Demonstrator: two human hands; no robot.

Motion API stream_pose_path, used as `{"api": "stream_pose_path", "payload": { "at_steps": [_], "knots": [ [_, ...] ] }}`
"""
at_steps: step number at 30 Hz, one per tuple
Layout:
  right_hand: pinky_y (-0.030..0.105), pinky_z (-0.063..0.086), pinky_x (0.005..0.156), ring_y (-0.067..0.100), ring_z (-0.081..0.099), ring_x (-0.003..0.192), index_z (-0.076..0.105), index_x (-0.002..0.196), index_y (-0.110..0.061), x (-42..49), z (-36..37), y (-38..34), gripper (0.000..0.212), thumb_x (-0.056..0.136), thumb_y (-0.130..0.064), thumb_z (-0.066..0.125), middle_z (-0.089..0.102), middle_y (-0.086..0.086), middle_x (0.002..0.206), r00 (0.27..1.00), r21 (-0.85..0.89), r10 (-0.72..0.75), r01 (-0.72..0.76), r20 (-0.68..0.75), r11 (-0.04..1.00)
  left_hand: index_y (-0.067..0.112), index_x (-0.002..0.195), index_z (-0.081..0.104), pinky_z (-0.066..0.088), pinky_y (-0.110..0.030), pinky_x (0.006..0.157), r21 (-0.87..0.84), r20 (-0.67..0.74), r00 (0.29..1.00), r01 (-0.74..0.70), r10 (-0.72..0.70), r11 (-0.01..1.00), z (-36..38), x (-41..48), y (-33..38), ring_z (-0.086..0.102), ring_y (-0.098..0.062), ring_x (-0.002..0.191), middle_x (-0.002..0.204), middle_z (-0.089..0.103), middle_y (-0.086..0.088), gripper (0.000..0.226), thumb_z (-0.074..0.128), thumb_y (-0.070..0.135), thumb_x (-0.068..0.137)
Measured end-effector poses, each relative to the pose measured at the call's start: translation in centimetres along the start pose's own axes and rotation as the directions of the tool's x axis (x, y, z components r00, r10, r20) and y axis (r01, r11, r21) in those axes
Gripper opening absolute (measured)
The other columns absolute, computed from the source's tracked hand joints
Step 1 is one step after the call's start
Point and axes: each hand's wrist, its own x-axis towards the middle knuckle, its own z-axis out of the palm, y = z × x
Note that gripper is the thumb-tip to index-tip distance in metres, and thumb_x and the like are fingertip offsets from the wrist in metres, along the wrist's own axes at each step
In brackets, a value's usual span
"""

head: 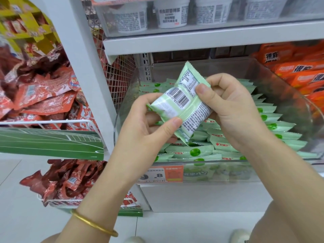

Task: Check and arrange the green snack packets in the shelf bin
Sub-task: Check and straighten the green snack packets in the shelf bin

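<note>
1. A green packet (182, 102) is held in both hands above the bin (228, 161), back side up so the barcode shows. It is tilted, with one crimped edge pointing up toward the back of the shelf and the other down toward the front.
2. The left hand (149, 123) grips the packet's lower left part. The thumb presses on the long edge and the fingers (152, 118) curl underneath it.
3. The right hand (233, 109) pinches the upper right part. The thumb lies on the printed panel and the fingers are curled tight behind the right edge.
4. The clear bin holds many more green packets (192, 151). Those along the right stand on edge in a row, and those near the front lie flat and overlapping.
5. The pile sits well below the top edges of the bin's side walls. The hands work in the open room above it.
6. The bin's front wall is low, and a price tag (164, 174) is fixed to its face.
7. The upper shelf (192, 42), carrying white cups (171, 13), overhangs the bin. The held packet's top edge is below the shelf edge and apart from it.
8. Orange packets (298, 71) press against the outside of the bin's right wall.
9. On the left a white post (82, 67) stands just beside the bin. Beyond it a wire basket (52, 122) holds red packets (43, 95).
10. A gold bracelet (94, 223) circles the left wrist.
</note>
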Motion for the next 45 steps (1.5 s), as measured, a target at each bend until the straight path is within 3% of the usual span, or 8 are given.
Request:
{"api": "stream_pose_path", "payload": {
  "at_steps": [9,13,16,20,22,26,30,45],
  "knots": [
    [0.018,0.048,0.054,0.007,0.059,0.060,0.057,0.083,-0.012,0.0,-0.1,0.4,0.016,0.082,-0.027,0.058,0.065,-0.002,0.068,0.999,-0.028,0.012,-0.011,0.052,1.000,0.022,0.129,0.039,0.054,-0.023,0.062,-0.051,-0.195,0.980,0.030,-0.039,0.998,-0.4,0.1,-0.3,0.068,-0.008,0.083,0.107,0.066,0.002,0.043,0.054,0.028,0.089],
    [0.022,0.054,0.068,0.011,0.066,0.086,0.057,0.115,-0.020,-0.1,-0.2,0.2,0.038,0.090,0.008,0.048,0.064,0.005,0.113,0.989,-0.022,-0.023,0.026,0.144,0.999,0.015,0.129,0.044,0.047,-0.022,0.047,-0.186,-0.335,0.921,0.141,-0.198,0.972,-1.9,0.7,-0.6,0.057,-0.010,0.050,0.106,0.062,-0.006,0.040,0.055,0.027,0.092],
    [0.019,0.047,0.089,0.004,0.051,0.122,0.057,0.118,-0.028,-0.1,0.1,0.4,0.050,0.077,-0.002,0.068,0.049,-0.006,0.136,0.924,-0.206,-0.164,0.245,0.346,0.947,0.008,0.125,0.049,0.043,-0.020,0.043,-0.231,-0.310,0.914,0.195,-0.262,0.953,-2.2,0.8,-0.9,0.054,-0.011,0.047,0.112,0.056,-0.014,0.039,0.055,0.029,0.093],
    [0.023,0.049,0.090,0.003,0.057,0.111,0.065,0.100,-0.028,-0.1,0.7,1.1,0.027,0.078,-0.016,0.074,0.063,-0.010,0.115,0.958,-0.329,-0.242,0.282,0.156,0.901,0.011,0.113,0.050,0.048,-0.027,0.048,-0.176,-0.319,0.927,0.147,-0.198,0.973,-2.3,0.5,-0.4,0.061,-0.016,0.053,0.094,0.059,-0.013,0.026,0.039,0.030,0.101],
    [0.014,0.047,0.079,-0.005,0.060,0.091,0.065,0.093,-0.029,0.2,0.8,1.1,0.015,0.084,-0.017,0.068,0.066,-0.016,0.096,0.966,-0.368,-0.256,0.253,0.041,0.895,0.022,0.104,0.050,0.054,-0.032,0.065,0.104,-0.363,0.931,0.074,-0.032,0.992,-2.6,0.1,-0.5,0.067,-0.014,0.070,0.099,0.062,-0.002,0.015,0.036,0.025,0.101],
    [0.032,0.053,0.073,0.010,0.061,0.079,0.064,0.094,-0.021,0.7,0.8,1.7,0.009,0.090,-0.028,0.061,0.064,-0.008,0.083,0.964,-0.485,-0.262,0.210,-0.041,0.849,0.009,0.117,0.058,0.029,-0.015,0.103,0.824,-0.045,0.965,-0.110,0.258,0.555,-2.4,-1.1,-2.3,0.051,-0.009,0.110,0.121,0.060,-0.006,0.031,0.036,0.019,0.098],
    [0.051,0.052,0.062,0.024,0.059,0.072,0.059,0.084,-0.025,1.4,1.9,2.4,0.017,0.085,-0.042,0.061,0.054,-0.010,0.067,0.948,-0.557,-0.294,0.177,-0.126,0.812,-0.002,0.125,0.058,0.034,-0.047,0.109,0.983,0.107,0.987,-0.124,0.123,0.134,-1.4,-1.8,-4.5,0.056,-0.031,0.120,0.128,0.058,-0.020,0.071,0.018,0.049,0.096],
    [0.030,0.036,0.064,0.026,0.059,0.092,0.061,0.104,-0.024,2.8,5.0,2.9,0.044,0.081,-0.061,0.053,0.058,-0.001,0.100,0.922,-0.929,-0.274,0.328,0.275,0.170,-0.004,0.120,0.060,0.042,-0.045,0.104,0.995,0.044,0.987,-0.056,0.156,0.078,-0.8,-2.7,-4.9,0.060,-0.033,0.109,0.115,0.064,-0.019,0.071,0.023,0.050,0.093]
  ]
}}
